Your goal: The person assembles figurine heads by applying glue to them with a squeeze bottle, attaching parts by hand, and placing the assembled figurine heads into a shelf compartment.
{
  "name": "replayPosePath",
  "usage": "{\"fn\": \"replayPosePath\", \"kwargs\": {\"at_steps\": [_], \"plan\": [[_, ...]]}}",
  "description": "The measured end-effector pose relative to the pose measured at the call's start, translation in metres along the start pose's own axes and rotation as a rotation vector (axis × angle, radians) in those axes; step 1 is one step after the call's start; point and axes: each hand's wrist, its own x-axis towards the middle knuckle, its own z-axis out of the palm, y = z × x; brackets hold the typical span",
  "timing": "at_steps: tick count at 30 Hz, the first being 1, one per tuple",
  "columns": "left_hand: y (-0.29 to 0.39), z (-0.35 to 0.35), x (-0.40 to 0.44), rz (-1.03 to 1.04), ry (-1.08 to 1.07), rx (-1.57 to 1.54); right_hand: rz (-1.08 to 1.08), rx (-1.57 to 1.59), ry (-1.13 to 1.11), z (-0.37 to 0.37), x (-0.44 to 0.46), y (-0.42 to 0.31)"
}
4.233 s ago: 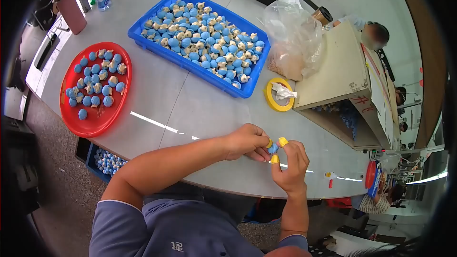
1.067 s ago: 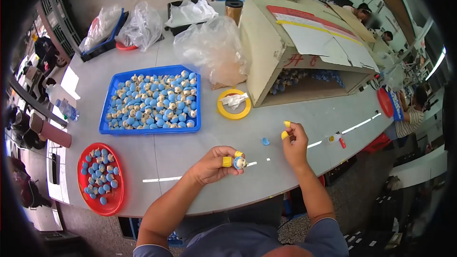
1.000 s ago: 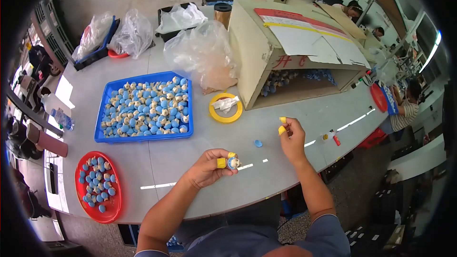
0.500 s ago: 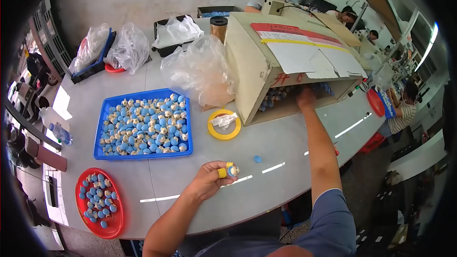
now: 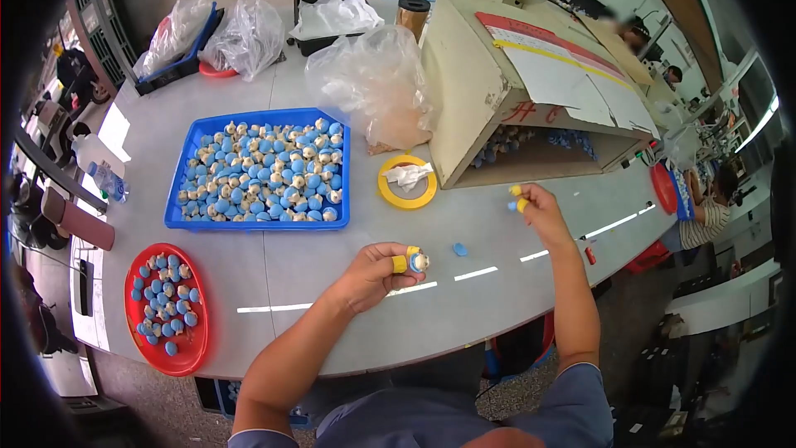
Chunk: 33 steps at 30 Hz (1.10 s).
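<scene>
My left hand [image 5: 373,278], yellow wraps on its thumb and a finger, pinches a small cream-and-blue figurine [image 5: 420,262] above the table. My right hand [image 5: 543,216] is in front of the open beige box [image 5: 467,108]; its yellow-wrapped fingertips close on a small blue piece [image 5: 512,206]. Inside the box lie many blue pieces [image 5: 572,143] and a darker heap of small parts [image 5: 502,146]. One loose blue piece [image 5: 459,249] rests on the table between my hands.
A blue tray [image 5: 176,217] full of figurines stands left of centre, with a red oval tray [image 5: 199,347] of more figurines nearer me. A yellow tape roll [image 5: 385,191] with crumpled tissue and a plastic bag [image 5: 369,83] sit beside the box. Co-workers sit beyond, at the right.
My right hand has come out of the box toward me, now with a blue piece in its fingers. The left hand still holds the figurine. The whole view has shifted slightly.
</scene>
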Motion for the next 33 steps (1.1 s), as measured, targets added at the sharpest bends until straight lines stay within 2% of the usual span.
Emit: {"fn": "replayPosePath", "kwargs": {"at_steps": [2, 5, 8, 11, 14, 15, 19, 25, 31, 33], "plan": [[-0.002, 0.001, 0.0, 0.012, 0.016, -0.023, 0.131, 0.065, -0.326, 0.021, -0.051, -0.023], [-0.005, 0.003, -0.001, 0.018, 0.042, -0.034, 0.001, -0.056, -0.518, 0.035, -0.069, 0.004], [-0.005, 0.005, -0.006, 0.043, 0.047, 0.001, 0.036, -0.094, -0.369, 0.04, -0.068, 0.009], [-0.005, 0.005, -0.012, 0.063, 0.04, -0.002, -0.067, -0.35, -0.167, 0.042, -0.068, 0.013], [-0.005, 0.004, -0.011, 0.068, 0.033, -0.016, -0.366, -0.407, 0.151, 0.045, -0.072, 0.031], [-0.005, 0.004, -0.011, 0.061, 0.025, -0.007, -0.321, -0.368, 0.176, 0.045, -0.079, 0.026], [-0.004, 0.01, -0.011, 0.029, 0.043, 0.012, -0.317, -0.529, 0.06, 0.053, -0.11, 0.0], [-0.006, 0.01, -0.008, 0.013, 0.072, 0.003, -0.452, -0.571, 0.078, 0.069, -0.114, 0.01], [-0.007, 0.009, -0.006, -0.003, 0.073, 0.041, -0.454, -0.592, 0.113, 0.071, -0.109, 0.026], [-0.009, 0.009, -0.006, -0.019, 0.075, 0.053, -0.367, -0.328, 0.052, 0.074, -0.112, 0.022]]}}
